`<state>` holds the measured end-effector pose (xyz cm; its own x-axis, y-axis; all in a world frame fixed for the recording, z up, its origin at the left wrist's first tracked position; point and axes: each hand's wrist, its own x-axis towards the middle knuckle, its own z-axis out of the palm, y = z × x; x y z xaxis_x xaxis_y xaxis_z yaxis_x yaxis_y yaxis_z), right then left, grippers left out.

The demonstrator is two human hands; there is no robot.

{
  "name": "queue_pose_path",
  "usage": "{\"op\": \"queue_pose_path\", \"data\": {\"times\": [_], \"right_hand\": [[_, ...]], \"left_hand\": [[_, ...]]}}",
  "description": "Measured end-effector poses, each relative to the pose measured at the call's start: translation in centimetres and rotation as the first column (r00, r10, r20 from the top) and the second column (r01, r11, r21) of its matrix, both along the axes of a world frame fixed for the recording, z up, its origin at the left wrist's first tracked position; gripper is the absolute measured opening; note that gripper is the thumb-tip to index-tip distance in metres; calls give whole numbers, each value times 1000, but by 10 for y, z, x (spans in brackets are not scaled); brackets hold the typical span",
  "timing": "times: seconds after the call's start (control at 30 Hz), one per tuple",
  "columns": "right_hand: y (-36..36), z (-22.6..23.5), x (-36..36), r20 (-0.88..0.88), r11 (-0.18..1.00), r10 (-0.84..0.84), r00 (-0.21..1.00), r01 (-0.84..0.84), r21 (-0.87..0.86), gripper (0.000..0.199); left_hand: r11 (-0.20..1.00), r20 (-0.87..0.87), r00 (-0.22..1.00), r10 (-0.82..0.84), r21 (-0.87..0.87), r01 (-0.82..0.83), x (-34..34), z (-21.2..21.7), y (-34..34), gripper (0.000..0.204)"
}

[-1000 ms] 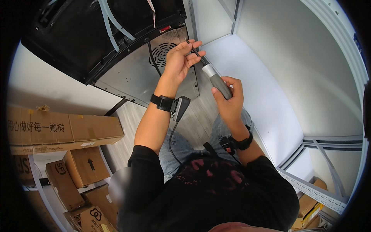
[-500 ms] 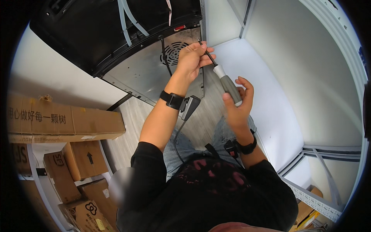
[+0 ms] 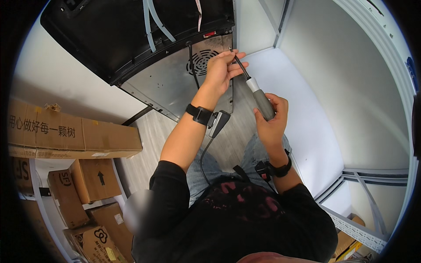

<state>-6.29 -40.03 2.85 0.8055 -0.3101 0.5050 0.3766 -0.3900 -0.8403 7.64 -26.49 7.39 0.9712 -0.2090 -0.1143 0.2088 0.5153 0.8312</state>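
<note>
My right hand (image 3: 274,117) grips the grey handle of a screwdriver (image 3: 265,104), whose light collar and dark shaft point up and to the left. Near the tip, my left hand (image 3: 220,71) pinches the shaft between thumb and fingers, its other fingers reaching out behind it. Just beyond the left hand stands a metal panel (image 3: 169,83) with a round slotted vent (image 3: 202,62) and a black cable (image 3: 191,65) running down it. The tool's tip is close to the panel's right edge, apart from it as far as I can see.
Above the panel is a curved black housing (image 3: 105,39) with pale blue strips and a red part. White shelving (image 3: 302,105) stands at the right. Cardboard boxes (image 3: 98,179) are stacked at the left, beside wood-look flooring (image 3: 149,131). Each wrist wears a strapped device.
The view has shifted slightly, so the panel and housing sit a little further right and lower. My right fingers have closed more around the screwdriver handle, and the handle has turned somewhat.
</note>
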Motion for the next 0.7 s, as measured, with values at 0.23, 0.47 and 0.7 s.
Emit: {"op": "queue_pose_path", "data": {"times": [0.23, 0.47, 0.7], "right_hand": [[0, 0, -2, 47, 988, -88, 995, 94, -122, 42], [-4, -2, -2, 163, 962, -70, 984, 110, -249, 46], [-9, 9, -5, -292, 846, 360, 886, -177, 504, 45]], "left_hand": [[994, -89, 996, 32, -98, -41, 3, -2, -5, 24], [987, -156, 980, 122, -85, -137, 4, -3, -13, 21], [986, -172, 974, 144, -55, -156, 6, -6, -13, 19]]}}
